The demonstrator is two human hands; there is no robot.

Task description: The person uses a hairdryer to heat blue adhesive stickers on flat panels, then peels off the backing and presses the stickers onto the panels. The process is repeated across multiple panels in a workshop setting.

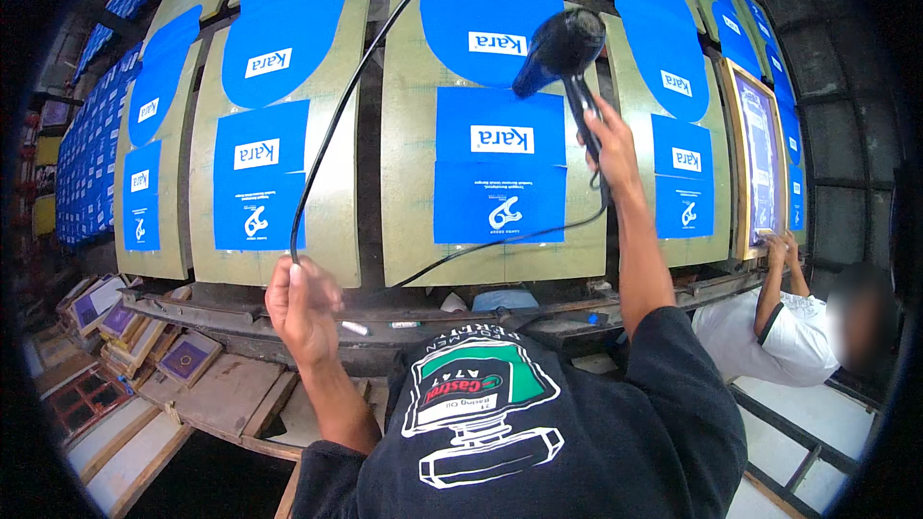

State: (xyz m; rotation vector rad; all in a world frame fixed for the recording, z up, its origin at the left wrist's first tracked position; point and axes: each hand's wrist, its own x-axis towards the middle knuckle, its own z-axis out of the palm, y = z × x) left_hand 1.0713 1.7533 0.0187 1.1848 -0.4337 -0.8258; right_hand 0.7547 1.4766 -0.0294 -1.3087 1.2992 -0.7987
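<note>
My right hand (pixel 611 148) grips the handle of a black hair dryer (pixel 562 47), held above a printed blue fabric panel (pixel 497 158). The dryer's nozzle points down and to the left, near the lower edge of a rounded blue piece (pixel 497 7). A black power cord (pixel 346 86) runs from the top of the view down to my left hand (pixel 303 310), whose fingers are closed around it. From the dryer's handle the cord loops low across the board. The blue pieces lie flat on a greenish printing board (pixel 407 158) and bear white print.
More boards with blue pieces (pixel 259 180) stand in rows on both sides. At right, a person in a white shirt (pixel 779 339) holds a wood-framed printing screen (pixel 753 158). Several framed screens (pixel 187 359) lie at lower left. A dark rail (pixel 433 317) edges the table.
</note>
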